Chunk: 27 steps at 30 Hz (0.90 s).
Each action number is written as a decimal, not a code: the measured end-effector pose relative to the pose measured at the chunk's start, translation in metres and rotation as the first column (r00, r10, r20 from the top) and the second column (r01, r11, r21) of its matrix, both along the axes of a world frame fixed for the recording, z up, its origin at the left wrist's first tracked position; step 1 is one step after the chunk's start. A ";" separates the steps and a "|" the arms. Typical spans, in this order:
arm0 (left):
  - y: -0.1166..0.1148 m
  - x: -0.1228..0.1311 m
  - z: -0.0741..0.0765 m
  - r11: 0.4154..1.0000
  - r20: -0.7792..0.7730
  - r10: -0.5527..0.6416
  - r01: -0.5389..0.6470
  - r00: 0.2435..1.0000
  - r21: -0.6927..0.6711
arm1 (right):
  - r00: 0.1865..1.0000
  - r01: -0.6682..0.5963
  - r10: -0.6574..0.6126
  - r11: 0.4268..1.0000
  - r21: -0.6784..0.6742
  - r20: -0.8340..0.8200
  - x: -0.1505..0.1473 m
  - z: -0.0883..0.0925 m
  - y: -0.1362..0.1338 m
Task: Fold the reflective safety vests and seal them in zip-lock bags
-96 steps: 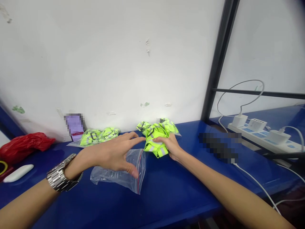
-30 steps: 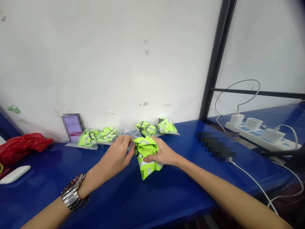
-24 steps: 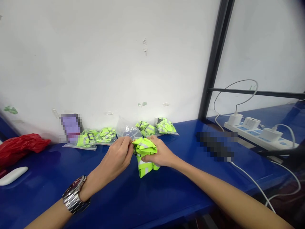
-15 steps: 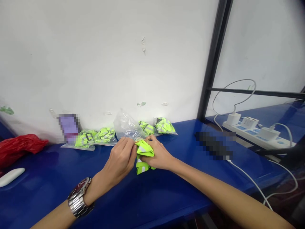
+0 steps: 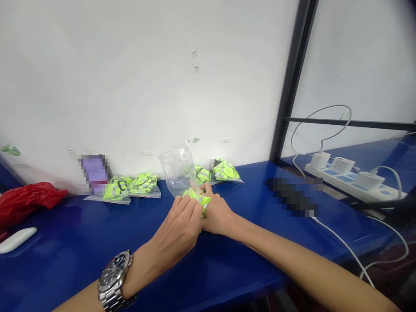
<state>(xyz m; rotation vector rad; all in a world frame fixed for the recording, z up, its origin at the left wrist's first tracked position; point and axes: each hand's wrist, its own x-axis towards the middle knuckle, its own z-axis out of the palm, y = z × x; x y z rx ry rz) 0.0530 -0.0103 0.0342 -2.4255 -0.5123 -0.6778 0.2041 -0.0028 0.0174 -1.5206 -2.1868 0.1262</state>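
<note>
My left hand (image 5: 177, 229) and my right hand (image 5: 216, 214) meet over the blue table. Between them is a folded neon-yellow hi-vis vest with silver reflective strips (image 5: 196, 198), mostly hidden by my fingers. A transparent zip bag (image 5: 177, 169) stands up behind it, its mouth held at the vest. My left fingers grip the bag's lower edge, and my right fingers pinch the vest and bag edge. A steel wristwatch (image 5: 115, 277) sits on my left wrist.
Bagged neon vests (image 5: 131, 186) (image 5: 224, 170) lie along the wall. A red plastic bag (image 5: 29, 199), a white oblong object (image 5: 16, 240) and a pixelated dark object (image 5: 294, 197) lie on the blue table (image 5: 81, 242). A power strip (image 5: 344, 180) with white cables stands right, beyond a black metal frame (image 5: 292, 82).
The transparent bag has risen upright and its mouth now sits over the vest. My hands have closed together around them, and less of the vest shows. My head has shifted slightly.
</note>
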 end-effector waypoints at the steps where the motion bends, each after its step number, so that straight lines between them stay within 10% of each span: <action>1: 0.000 0.000 0.000 1.000 -0.008 -0.003 0.003 1.000 0.007 | 0.999 0.017 -0.017 1.000 0.012 0.038 -0.001 0.000 -0.001; 7: 0.004 0.001 -0.001 0.994 -0.110 0.043 -0.031 0.993 0.105 | 0.997 0.008 -0.010 1.000 0.024 0.073 0.002 0.000 0.006; 11: 0.009 0.004 -0.006 0.985 -0.151 0.151 -0.137 0.977 0.104 | 0.967 -0.111 0.106 0.994 -0.009 -0.234 0.019 -0.003 0.021; 19: 0.041 -0.028 -0.023 0.947 0.234 0.163 -0.085 0.958 -0.311 | 0.329 -0.491 -0.007 0.853 -0.178 -0.944 0.026 -0.007 0.025; 27: 0.043 -0.047 -0.025 0.813 0.313 0.085 0.116 0.946 -0.570 | 0.177 -0.599 -0.192 0.757 -0.261 -0.965 0.017 -0.004 0.012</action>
